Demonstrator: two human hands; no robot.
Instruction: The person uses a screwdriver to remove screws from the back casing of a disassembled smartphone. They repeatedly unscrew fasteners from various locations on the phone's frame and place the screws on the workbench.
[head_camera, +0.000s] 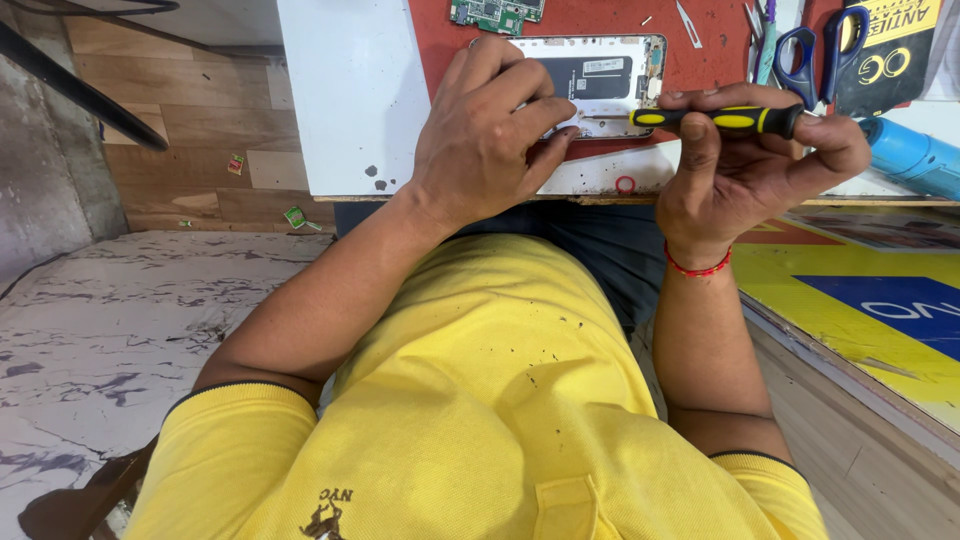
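Two hands up front: your left hand (490, 130) pins the opened tablet (600, 85) on the red mat (600, 25), hiding its left part; your right hand (745, 150) closed round a black-yellow screwdriver (725, 120), tip on tablet. Blue scissors (815, 50), green circuit board (497, 12) nearby. Yellow-blue sign (860, 300) at right. White bench (345, 95), wood floor.

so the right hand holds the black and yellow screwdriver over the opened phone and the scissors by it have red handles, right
Not quite: the scissors have blue handles, not red, as the head view shows. The rest holds: the right hand holds the black and yellow screwdriver, its tip over the opened phone, which the left hand steadies.
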